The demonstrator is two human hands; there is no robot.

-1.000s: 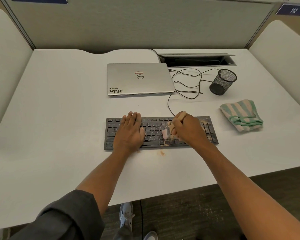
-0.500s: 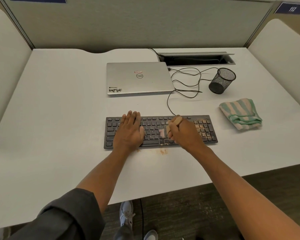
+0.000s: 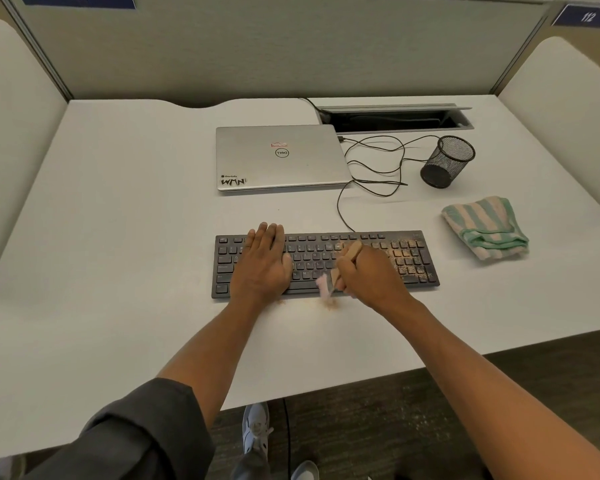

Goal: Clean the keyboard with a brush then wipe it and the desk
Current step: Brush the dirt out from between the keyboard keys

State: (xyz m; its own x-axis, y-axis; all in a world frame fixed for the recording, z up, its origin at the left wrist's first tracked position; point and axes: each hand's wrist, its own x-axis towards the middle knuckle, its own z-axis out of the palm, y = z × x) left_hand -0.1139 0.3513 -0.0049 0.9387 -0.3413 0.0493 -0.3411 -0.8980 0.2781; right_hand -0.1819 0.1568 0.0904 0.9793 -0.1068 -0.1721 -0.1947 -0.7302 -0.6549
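— How is the keyboard (image 3: 326,263) placed and held?

— It is laid flat near the middle of the worktop (image 3: 118,237); its left half is pressed under the left hand (image 3: 262,268), fingers flat and straight.

— And the brush (image 3: 340,270)?

— Its wooden handle is clenched in the right hand's (image 3: 368,275) grip, bristles blurred at the keyboard's near edge, above crumbs (image 3: 328,304). A striped cloth (image 3: 487,228) is seen right of the keyboard.
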